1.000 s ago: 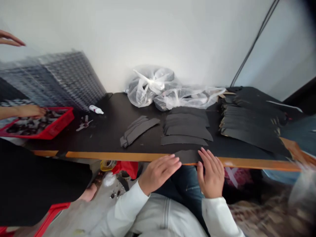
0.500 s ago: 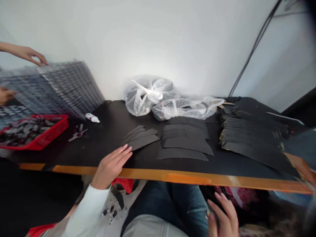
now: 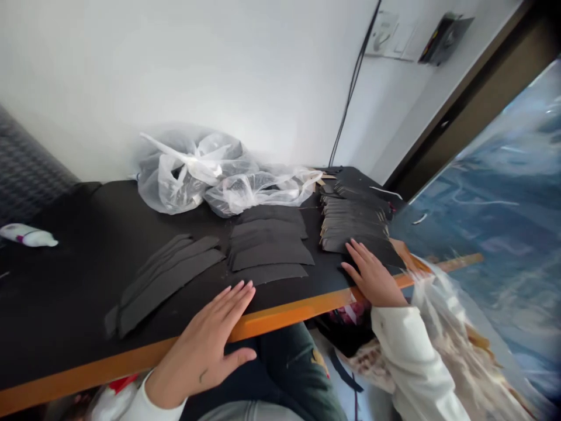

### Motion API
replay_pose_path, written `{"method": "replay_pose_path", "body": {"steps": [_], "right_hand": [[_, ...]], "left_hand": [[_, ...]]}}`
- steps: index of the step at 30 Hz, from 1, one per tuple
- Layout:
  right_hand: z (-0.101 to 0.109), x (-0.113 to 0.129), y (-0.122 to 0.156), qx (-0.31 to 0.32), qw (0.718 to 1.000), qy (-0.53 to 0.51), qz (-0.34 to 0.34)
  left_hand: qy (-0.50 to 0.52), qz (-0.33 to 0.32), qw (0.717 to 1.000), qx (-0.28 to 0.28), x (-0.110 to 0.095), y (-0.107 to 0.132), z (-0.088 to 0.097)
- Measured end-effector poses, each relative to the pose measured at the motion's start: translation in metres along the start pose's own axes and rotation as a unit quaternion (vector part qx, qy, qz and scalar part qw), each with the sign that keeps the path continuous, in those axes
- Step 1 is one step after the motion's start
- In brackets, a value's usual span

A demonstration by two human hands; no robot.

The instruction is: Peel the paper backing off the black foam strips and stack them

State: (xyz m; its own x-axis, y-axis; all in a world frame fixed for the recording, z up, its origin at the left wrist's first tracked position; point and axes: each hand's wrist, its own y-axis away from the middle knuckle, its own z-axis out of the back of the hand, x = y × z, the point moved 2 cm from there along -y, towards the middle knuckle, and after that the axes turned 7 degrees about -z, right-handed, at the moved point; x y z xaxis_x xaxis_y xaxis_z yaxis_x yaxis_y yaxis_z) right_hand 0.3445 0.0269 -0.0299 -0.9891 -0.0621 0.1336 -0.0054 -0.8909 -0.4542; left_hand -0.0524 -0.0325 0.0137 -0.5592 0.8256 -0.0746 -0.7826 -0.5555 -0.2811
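Observation:
My left hand (image 3: 205,345) lies open and flat on the orange front edge of the black table (image 3: 52,292), its fingertips close to the nearest curved black piece (image 3: 267,273). My right hand (image 3: 372,275) rests open with fingers spread on the lowest sheet of the tall black stack (image 3: 355,225) at the right end of the table. Between my hands lies a middle pile of curved black pieces (image 3: 269,237). A fan of narrow dark strips (image 3: 164,278) lies to the left of it.
Two crumpled clear plastic bags (image 3: 210,175) sit against the white wall at the back. A small white tube (image 3: 28,235) lies at the far left. A black cable (image 3: 350,88) runs down the wall. Blue sheeting (image 3: 495,193) fills the right side.
The view has swung right; the red tray and the other person's hands are out of sight. My right hand rose from under the table onto the right stack. My left hand slid back to the edge.

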Motion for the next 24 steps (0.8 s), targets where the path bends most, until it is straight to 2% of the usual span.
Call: {"method": "replay_pose_path", "body": {"steps": [3, 6, 10, 13, 15, 16, 19, 21, 23, 24], "right_hand": [[0.002, -0.002, 0.034, 0.037, 0.999, -0.003, 0.008], [0.016, 0.002, 0.066, 0.034, 0.999, -0.014, 0.003], [0.036, 0.010, 0.077, -0.035, 0.999, 0.026, 0.023], [0.052, 0.028, 0.075, -0.124, 0.987, 0.037, 0.095], [0.064, 0.048, 0.075, -0.195, 0.973, 0.013, 0.122], [0.070, 0.059, 0.075, -0.226, 0.966, -0.001, 0.123], [0.084, 0.096, 0.077, -0.298, 0.946, -0.043, 0.118], [0.088, 0.116, 0.077, -0.312, 0.939, -0.065, 0.130], [0.088, 0.128, 0.076, -0.306, 0.938, -0.078, 0.142], [0.087, 0.131, 0.075, -0.300, 0.939, -0.085, 0.146]], "left_hand": [[0.019, 0.001, 1.000, 0.010, 0.002, 0.007, -0.005], [0.019, -0.002, 1.000, -0.001, 0.002, 0.016, -0.006], [0.022, -0.022, 0.998, -0.045, -0.003, 0.015, -0.003], [0.103, 0.000, 0.985, -0.138, -0.017, 0.007, 0.003], [0.224, 0.066, 0.952, -0.199, -0.030, 0.001, 0.007], [0.295, 0.107, 0.927, -0.207, -0.037, -0.003, 0.007], [0.490, 0.217, 0.829, -0.158, -0.054, -0.019, 0.000], [0.578, 0.247, 0.768, -0.122, -0.060, -0.029, -0.007], [0.629, 0.257, 0.725, -0.111, -0.061, -0.036, -0.012], [0.643, 0.257, 0.713, -0.110, -0.060, -0.038, -0.014]]}}
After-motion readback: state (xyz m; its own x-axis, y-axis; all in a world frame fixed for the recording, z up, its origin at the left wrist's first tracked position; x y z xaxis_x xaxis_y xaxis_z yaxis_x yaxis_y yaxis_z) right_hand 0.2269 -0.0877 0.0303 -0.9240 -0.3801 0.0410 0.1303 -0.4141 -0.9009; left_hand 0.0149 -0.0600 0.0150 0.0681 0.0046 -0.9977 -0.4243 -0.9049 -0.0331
